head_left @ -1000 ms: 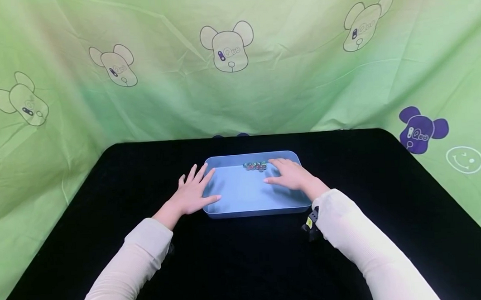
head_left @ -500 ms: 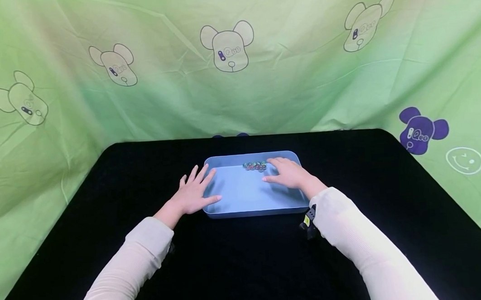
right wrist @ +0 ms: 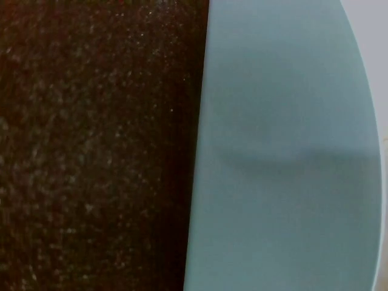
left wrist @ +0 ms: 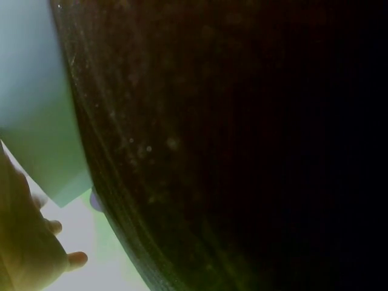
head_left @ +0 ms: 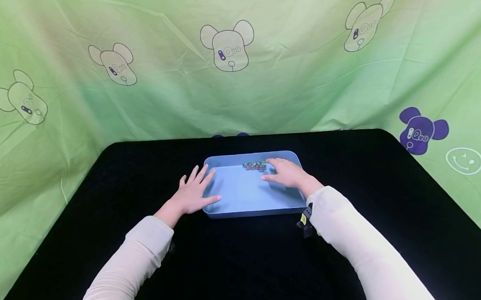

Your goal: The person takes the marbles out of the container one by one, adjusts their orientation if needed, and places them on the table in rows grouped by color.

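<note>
A shallow blue tray (head_left: 242, 190) lies on the black-covered table. Toward its back wall sits a tight cluster of several small glass marbles (head_left: 254, 166), greenish with some reddish ones. My left hand (head_left: 190, 195) is spread flat over the tray's left edge, thumb reaching inside the rim and nothing in its grasp. Over the right part of the tray is my right hand (head_left: 288, 172), fingers loosely extended. Its index fingertip comes right to the marbles' right end, and the thumb points left. In the left wrist view part of the left hand (left wrist: 30, 248) shows; the right wrist view shows only tray wall (right wrist: 285, 212) and cloth.
Black cloth (head_left: 246, 267) covers the table around the tray. A green curtain (head_left: 303, 92) with printed bear heads hangs behind and at both sides. A small black device (head_left: 305, 221) hangs below the right cuff.
The right hand and forearm have shifted slightly left toward the marbles. The left hand, tray and marbles have stayed nearly in place.
</note>
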`<state>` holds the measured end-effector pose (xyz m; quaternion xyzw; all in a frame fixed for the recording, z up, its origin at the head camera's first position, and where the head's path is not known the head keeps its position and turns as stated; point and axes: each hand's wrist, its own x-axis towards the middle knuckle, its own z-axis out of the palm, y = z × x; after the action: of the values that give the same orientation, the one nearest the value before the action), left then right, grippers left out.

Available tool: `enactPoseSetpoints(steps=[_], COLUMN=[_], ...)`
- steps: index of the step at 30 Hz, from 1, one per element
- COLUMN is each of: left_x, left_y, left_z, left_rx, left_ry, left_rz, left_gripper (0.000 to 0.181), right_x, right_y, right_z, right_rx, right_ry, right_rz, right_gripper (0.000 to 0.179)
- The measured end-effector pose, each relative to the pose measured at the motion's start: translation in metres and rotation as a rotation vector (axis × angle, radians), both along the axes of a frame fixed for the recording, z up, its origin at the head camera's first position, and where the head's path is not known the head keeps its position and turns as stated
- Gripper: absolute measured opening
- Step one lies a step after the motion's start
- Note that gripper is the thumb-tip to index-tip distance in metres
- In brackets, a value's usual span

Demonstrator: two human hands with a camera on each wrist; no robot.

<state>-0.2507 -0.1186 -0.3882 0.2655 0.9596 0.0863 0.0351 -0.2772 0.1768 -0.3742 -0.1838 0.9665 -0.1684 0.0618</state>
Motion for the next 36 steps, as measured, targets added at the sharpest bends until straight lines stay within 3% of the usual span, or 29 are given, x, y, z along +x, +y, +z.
enactPoseSetpoints(steps=[11, 36], left_x=[0.0003, -0.0012], left_y=[-0.0003, -0.0003], left_z=[0.0002, -0.0009], left_rx=[0.006, -0.013], left_ry=[-0.025, 0.01], left_rz=[0.004, -0.023], left_gripper=[0.08, 0.083], right_x=[-0.0015, -0.0049], right_y=[-0.003, -0.0102], right_z=[0.0006, -0.0033], right_rx=[-0.017, -0.036], right_ry=[-0.021, -0.027], right_rz=[-0.001, -0.007], right_gripper=[0.071, 0.062])
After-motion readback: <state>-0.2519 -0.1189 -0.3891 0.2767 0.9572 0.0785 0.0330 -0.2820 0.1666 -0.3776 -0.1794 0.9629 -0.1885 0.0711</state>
